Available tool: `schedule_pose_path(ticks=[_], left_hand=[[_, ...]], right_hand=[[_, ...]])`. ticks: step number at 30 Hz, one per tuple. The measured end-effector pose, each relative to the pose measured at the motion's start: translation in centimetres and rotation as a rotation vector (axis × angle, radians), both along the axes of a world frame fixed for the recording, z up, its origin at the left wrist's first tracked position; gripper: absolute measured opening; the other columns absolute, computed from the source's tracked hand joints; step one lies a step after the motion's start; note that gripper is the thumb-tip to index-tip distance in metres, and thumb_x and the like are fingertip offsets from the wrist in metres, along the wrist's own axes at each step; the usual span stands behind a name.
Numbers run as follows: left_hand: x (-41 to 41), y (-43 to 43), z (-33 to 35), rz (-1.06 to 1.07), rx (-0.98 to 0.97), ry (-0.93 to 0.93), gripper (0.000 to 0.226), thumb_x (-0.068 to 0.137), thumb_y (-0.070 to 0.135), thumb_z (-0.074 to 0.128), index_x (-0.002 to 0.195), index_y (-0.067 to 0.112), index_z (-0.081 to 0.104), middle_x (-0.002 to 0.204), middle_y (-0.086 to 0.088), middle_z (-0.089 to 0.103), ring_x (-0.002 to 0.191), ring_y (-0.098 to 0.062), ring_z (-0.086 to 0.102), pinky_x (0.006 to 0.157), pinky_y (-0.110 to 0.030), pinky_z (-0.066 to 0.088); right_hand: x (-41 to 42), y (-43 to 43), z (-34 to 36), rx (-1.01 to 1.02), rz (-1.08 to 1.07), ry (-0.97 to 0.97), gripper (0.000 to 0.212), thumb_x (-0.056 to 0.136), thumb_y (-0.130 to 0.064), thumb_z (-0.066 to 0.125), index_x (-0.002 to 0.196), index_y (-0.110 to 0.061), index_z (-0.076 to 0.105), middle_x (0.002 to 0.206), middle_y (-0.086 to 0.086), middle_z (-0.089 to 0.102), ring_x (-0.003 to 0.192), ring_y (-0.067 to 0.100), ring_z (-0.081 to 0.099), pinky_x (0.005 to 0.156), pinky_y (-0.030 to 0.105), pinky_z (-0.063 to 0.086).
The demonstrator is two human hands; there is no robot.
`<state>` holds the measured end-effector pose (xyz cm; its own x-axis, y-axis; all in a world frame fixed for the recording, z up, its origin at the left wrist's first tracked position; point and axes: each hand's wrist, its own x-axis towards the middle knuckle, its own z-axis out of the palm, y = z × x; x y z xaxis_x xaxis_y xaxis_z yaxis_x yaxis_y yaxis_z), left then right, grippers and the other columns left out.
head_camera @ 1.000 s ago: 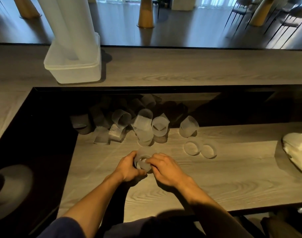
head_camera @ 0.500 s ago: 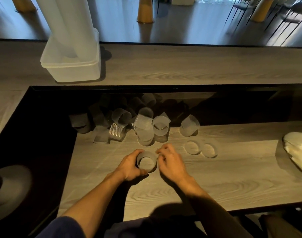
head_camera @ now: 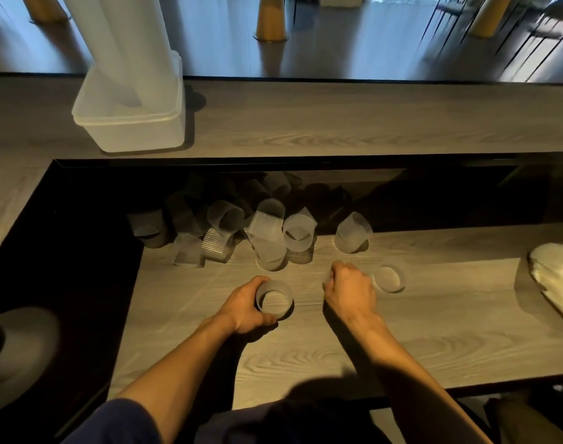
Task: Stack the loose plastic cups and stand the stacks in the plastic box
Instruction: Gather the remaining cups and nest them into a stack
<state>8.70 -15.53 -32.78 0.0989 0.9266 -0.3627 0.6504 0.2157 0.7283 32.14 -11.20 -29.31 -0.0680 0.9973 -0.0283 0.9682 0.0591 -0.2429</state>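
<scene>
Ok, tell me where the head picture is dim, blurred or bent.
Head view: the rear cups sink into the dark recess shadow; the chairs top right smear with motion blur; the wide lens bows the counter; the right hand looks soft.

Light was dim. Daylight glared off the floor (head_camera: 354,36) beyond the left hand (head_camera: 245,306). Chairs (head_camera: 546,27) beyond the right hand (head_camera: 350,293) looked blurred.

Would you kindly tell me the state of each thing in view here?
Left hand, gripping the upright held cup.
Right hand, fingers curled; what it holds is hidden.
Free cup, standing on end, loose.
Cup pile, unstacked, mostly lying tipped.
Box, open, two tall stacks standing inside.
Bag, crumpled.
</scene>
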Motion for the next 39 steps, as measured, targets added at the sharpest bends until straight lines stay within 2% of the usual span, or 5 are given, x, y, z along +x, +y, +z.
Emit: schedule_pose_path(ticks=[8,21,29,34,39], left_hand=[[0.1,0.0,0.1,0.023,-0.022,-0.017,0.083,0.069,0.017,0.092,0.139,0.024,0.049,0.120,0.008,0.060,0.114,-0.015,0.060,0.096,-0.026,0.048],[0.4,-0.2,0.0,0.064,-0.071,-0.047,0.086,0.069,0.014,0.090,0.141,0.024,0.044,0.118,0.004,0.059,0.111,-0.018,0.058,0.090,-0.029,0.051],[0.6,-0.5,-0.5,0.093,-0.076,-0.053,0.088,0.068,0.013,0.089,0.142,0.025,0.043,0.118,-0.001,0.064,0.111,-0.022,0.063,0.096,-0.037,0.056],[0.3,-0.5,-0.5,0.086,-0.062,-0.084,0.088,0.063,0.032,0.093,0.136,0.030,0.044,0.118,0.008,0.061,0.110,-0.014,0.061,0.094,-0.032,0.054],[0.4,-0.3,-0.5,0.090,-0.049,-0.077,0.079,0.071,0.038,0.090,0.137,0.026,0.047,0.120,0.008,0.061,0.110,-0.012,0.060,0.091,-0.027,0.051]], right_hand=[[-3.1,-1.8,3.0,-0.042,0.480,0.460,0.003,0.090,-0.020,0.062,0.089,-0.021,0.060,0.081,-0.011,0.058,0.073,0.002,0.053,0.065,0.017,0.042],[-4.2,-2.7,1.0,-0.077,0.808,0.030,0.025,0.089,-0.021,0.058,0.114,-0.018,0.060,0.108,0.006,0.067,0.095,0.027,0.062,0.081,0.042,0.052],[-4.8,-2.9,0.0,0.003,0.714,-0.067,0.030,0.088,-0.019,0.060,0.118,-0.015,0.064,0.110,0.007,0.066,0.104,0.028,0.056,0.083,0.039,0.051],[-4.7,-2.5,-0.3,-0.216,0.759,-0.155,0.021,0.091,-0.016,0.061,0.111,-0.013,0.068,0.116,0.008,0.065,0.106,0.030,0.059,0.084,0.042,0.052],[-3.1,-2.4,-1.6,-0.164,0.447,0.319,0.015,0.092,-0.010,0.053,0.087,-0.019,0.064,0.115,0.000,0.063,0.100,0.018,0.062,0.087,0.040,0.055]])
